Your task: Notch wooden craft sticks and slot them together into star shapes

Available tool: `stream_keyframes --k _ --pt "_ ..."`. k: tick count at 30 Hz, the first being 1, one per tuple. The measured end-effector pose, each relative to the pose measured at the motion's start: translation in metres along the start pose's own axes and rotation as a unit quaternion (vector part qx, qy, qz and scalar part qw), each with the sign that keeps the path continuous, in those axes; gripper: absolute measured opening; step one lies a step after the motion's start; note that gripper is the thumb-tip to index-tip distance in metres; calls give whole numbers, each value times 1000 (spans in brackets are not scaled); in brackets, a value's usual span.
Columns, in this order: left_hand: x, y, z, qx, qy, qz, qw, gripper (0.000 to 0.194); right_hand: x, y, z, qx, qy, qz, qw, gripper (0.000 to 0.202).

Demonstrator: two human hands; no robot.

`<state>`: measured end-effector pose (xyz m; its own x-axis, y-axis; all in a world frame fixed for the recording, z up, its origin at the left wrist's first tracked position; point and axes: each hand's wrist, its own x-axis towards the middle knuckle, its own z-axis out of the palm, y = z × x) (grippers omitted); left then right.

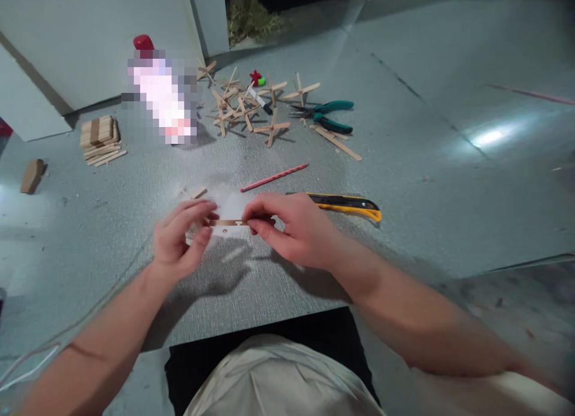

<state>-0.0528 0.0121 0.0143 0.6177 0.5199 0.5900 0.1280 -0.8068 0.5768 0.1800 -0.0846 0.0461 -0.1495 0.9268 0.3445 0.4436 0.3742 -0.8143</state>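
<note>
A thin wooden craft stick [224, 222] lies level in front of me, with a narrow white strip [231, 231] along its near side. My right hand [296, 227] pinches the stick's right end between thumb and fingers. At the left end my left hand [182, 233] is curved around it, thumb and fingertips apart; whether they touch it is hard to see. Partly behind my right hand lies a yellow and black utility knife [353, 203]. A red pencil [275, 177] rests just beyond my hands, and a short wood piece [199, 193] sits behind my left hand.
Several crossed-stick pieces [272, 128] stand at the back, near teal-handled pliers [335, 116] and loose sticks [336, 141]. A banded stack of craft sticks [99, 132] is at left, by a brown wooden block [32, 176]. A blurred-out bottle-like object [162, 95] with a red top stands behind.
</note>
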Motion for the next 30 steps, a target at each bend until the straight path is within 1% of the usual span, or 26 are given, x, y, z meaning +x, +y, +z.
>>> stream_keyframes --k 1,3,5,6,7,9,11,13,15,17,18,19,21,22,23,24,26,28,29,30 --pt "-1 5 3 17 -20 24 999 26 2 2 -1 -14 -22 20 999 13" --pt "-2 11 10 79 -66 49 993 17 6 6 -2 -55 -77 58 994 16" --pt "-4 13 17 153 -108 47 981 10 9 9 -2 -120 -136 95 979 16" --pt "-6 13 20 182 -123 42 975 10 11 9 -4 -159 -155 109 969 15" --pt "-7 13 22 204 -133 35 969 11 11 9 -6 -194 -161 120 960 13" --pt "-10 13 26 224 -142 27 964 15 8 8 -14 -246 -133 123 952 12" --pt "-12 13 28 231 -146 21 962 17 -1 9 -28 -282 -82 108 950 16" --pt "-13 14 28 243 -150 17 958 20 -17 14 -46 -352 -51 111 928 21" --pt "-13 15 25 270 -160 10 949 25 -36 27 -63 -423 -51 116 897 29" --pt "-9 16 19 295 -185 -2 937 31 -56 44 -75 -487 -63 144 859 37" --pt "-5 15 14 301 -200 -7 932 33 -64 52 -80 -494 -77 151 853 38" --pt "0 14 9 296 -220 -12 929 34 -71 61 -83 -488 -75 152 856 36" --pt "15 8 0 271 -245 -12 931 33 -79 72 -88 -456 -73 142 876 29" --pt "24 4 -3 244 -272 -15 931 26 -82 75 -90 -444 -61 136 883 27" --pt "32 -2 -5 216 -295 3 931 22 -83 75 -91 -438 -47 136 887 27" --pt "41 -8 -5 195 -324 19 926 24 -83 73 -93 -436 -30 141 888 28" --pt "54 -20 0 156 -365 66 916 39 -81 62 -95 -418 3 169 893 31" --pt "59 -31 7 124 -389 106 906 46 -78 47 -97 -351 37 183 918 32" --pt "59 -36 11 118 -396 120 903 48 -76 38 -97 -319 50 175 930 31" --pt "58 -40 14 115 -396 128 902 49 -73 30 -98 -302 45 167 937 25"
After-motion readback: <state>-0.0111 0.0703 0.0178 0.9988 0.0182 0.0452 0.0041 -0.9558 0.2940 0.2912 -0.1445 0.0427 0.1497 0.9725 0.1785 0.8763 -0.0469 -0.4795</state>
